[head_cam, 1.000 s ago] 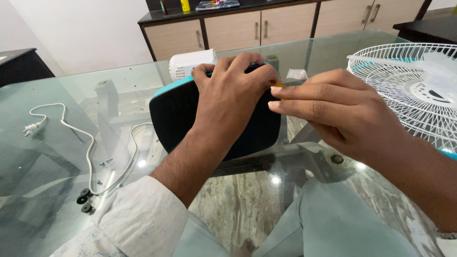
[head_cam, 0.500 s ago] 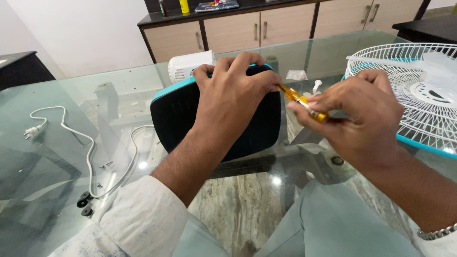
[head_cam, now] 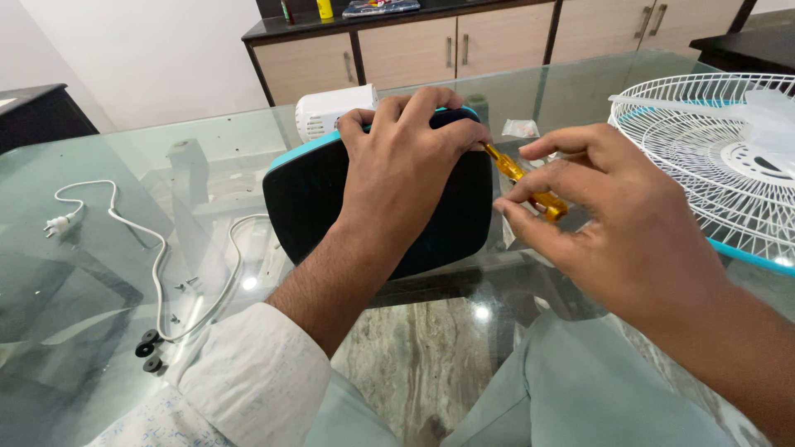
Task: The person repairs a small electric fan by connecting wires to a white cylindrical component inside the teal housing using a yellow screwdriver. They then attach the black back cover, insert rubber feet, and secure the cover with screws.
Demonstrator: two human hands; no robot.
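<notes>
Since the picture half a second ago, the right hand (head_cam: 617, 219) has turned a little, so its fingers now spread more loosely around the yellow screwdriver (head_cam: 523, 182). Thumb and first fingers pinch the handle; the other fingers are half open. The tip goes to the upper right corner of the black and teal fan base (head_cam: 310, 203), at about 10 o'clock from the right hand. The left hand (head_cam: 406, 165) lies flat over the base, fingers curled over its top edge, and holds it standing on the glass tabletop (head_cam: 124, 273). To do this well, I think the tool should stay in line with the screw and the left hand should press firmly. A white fan grille (head_cam: 712, 157) lies at 3 o'clock, a white power cord (head_cam: 157, 257) at 9 o'clock.
</notes>
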